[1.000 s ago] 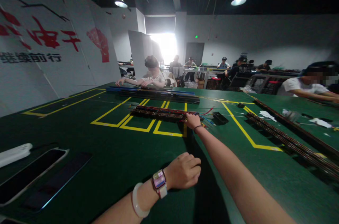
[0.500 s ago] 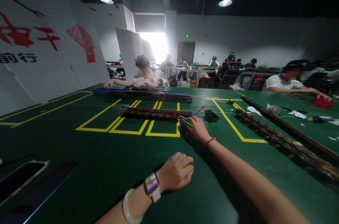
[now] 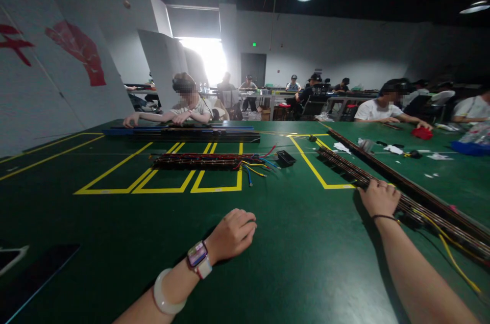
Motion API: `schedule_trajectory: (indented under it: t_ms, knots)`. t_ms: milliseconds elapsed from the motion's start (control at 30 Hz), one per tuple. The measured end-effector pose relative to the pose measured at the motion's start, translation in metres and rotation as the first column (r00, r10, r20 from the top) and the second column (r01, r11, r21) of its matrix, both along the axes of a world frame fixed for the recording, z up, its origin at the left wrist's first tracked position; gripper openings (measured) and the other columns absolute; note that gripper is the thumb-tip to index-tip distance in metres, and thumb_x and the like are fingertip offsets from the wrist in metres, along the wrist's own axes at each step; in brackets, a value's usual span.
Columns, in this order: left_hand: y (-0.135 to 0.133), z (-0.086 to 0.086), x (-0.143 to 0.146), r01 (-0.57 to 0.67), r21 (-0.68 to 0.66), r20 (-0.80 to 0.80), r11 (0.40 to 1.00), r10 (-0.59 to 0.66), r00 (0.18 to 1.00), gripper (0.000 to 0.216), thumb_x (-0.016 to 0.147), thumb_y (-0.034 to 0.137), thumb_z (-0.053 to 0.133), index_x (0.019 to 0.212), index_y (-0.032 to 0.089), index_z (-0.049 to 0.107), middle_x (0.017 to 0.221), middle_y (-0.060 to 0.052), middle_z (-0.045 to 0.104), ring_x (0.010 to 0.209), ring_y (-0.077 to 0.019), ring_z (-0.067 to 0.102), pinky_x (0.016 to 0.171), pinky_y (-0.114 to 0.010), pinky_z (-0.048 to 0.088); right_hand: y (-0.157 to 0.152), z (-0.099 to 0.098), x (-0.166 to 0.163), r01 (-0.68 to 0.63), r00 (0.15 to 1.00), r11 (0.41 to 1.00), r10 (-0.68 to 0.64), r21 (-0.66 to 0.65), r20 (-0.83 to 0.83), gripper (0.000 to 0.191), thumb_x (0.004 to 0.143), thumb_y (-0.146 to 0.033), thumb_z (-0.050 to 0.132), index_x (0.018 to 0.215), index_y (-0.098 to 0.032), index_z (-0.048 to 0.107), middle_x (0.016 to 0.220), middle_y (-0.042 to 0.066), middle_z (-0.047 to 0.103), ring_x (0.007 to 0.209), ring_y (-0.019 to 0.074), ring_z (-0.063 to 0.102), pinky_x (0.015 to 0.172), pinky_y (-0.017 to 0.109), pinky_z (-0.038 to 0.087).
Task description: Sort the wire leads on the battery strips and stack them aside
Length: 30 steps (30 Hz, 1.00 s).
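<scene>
My right hand (image 3: 380, 197) lies across a long bundle of dark rail-like strips (image 3: 344, 167) on the right of the green table, its fingers curled over the far side. Yellow wires (image 3: 446, 245) come off the bundle's near end. My left hand (image 3: 232, 233) rests on the table near the front, fingers curled in a loose fist with nothing seen in it. A shorter bundle of dark strips (image 3: 202, 161) lies across the yellow tape marks, with red, yellow and blue wires (image 3: 255, 165) fanning from its right end. Beside those wires is a small black box (image 3: 286, 158).
Another long dark strip (image 3: 367, 158) runs beyond the held bundle. Black and blue bars (image 3: 191, 134) lie at the far edge, before a seated person (image 3: 191, 104). A dark flat panel (image 3: 42, 278) is at the front left. White scraps (image 3: 342, 148) and a red cloth (image 3: 422, 133) lie right.
My right hand has left the coloured wires of the short bundle and moved right onto the long bundle. My left hand stays curled on the table. The view has turned right.
</scene>
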<state>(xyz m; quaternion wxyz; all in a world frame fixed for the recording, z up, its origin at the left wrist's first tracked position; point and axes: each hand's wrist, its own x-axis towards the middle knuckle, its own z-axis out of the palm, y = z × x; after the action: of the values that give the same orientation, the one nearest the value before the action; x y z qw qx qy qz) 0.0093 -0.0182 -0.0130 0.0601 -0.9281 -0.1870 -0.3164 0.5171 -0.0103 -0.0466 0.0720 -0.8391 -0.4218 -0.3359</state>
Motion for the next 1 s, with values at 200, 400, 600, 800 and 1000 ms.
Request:
schedule_trajectory:
  t_ms: [200,400,600,800,1000]
  knots:
    - [0.000,0.001,0.000,0.000,0.006,-0.009,1.000,0.000,1.000,0.016,0.087,0.015,0.047,0.089,0.016,0.063,0.091,-0.005,0.064,0.080,-0.0148,0.054,0.074,-0.030,0.043,0.004,-0.007,0.018,0.064,0.994,0.998,-0.063,0.005,-0.091,0.040,0.083,-0.045,0.055,0.090,-0.007,0.066,0.098,0.024,0.056,0.097,0.0377,0.047,0.078,0.044,0.025]
    - [0.001,0.000,-0.001,-0.002,0.002,-0.022,1.000,0.002,1.000,0.017,0.087,0.016,0.047,0.090,0.016,0.063,0.090,-0.005,0.064,0.080,-0.0149,0.055,0.074,-0.030,0.043,0.000,0.000,0.009,0.029,0.997,0.998,-0.025,0.059,-0.072,0.040,0.085,-0.046,0.052,0.087,-0.009,0.066,0.099,0.025,0.055,0.093,0.0365,0.046,0.074,0.043,0.024]
    - [0.001,-0.001,0.000,0.000,-0.001,-0.045,1.000,0.000,0.999,0.019,0.088,0.016,0.045,0.090,0.016,0.064,0.090,-0.005,0.064,0.080,-0.0140,0.055,0.073,-0.029,0.043,-0.009,0.017,-0.004,-0.113,0.994,0.986,0.111,0.124,0.023,0.035,0.090,-0.041,0.047,0.095,-0.011,0.063,0.095,0.022,0.060,0.083,0.0308,0.051,0.078,0.042,0.024]
    - [0.000,-0.001,0.001,0.028,0.022,-0.043,0.999,-0.027,0.999,0.018,0.087,0.015,0.046,0.090,0.014,0.063,0.089,-0.006,0.065,0.080,-0.0145,0.055,0.074,-0.029,0.042,-0.004,0.055,-0.060,-0.299,0.954,0.926,0.287,0.231,0.085,0.038,0.091,-0.046,0.043,0.105,-0.014,0.058,0.100,0.020,0.063,0.088,0.0304,0.053,0.078,0.041,0.026]
    - [-0.006,-0.005,0.001,0.064,0.074,-0.142,0.995,-0.053,0.988,0.018,0.087,0.019,0.046,0.087,0.015,0.063,0.084,-0.007,0.064,0.078,-0.0152,0.053,0.072,-0.030,0.041,0.009,0.079,-0.196,-0.621,0.769,0.780,0.625,0.075,-0.133,0.032,0.090,-0.048,0.047,0.099,-0.019,0.057,0.096,0.011,0.065,0.087,0.0262,0.057,0.072,0.035,0.030]
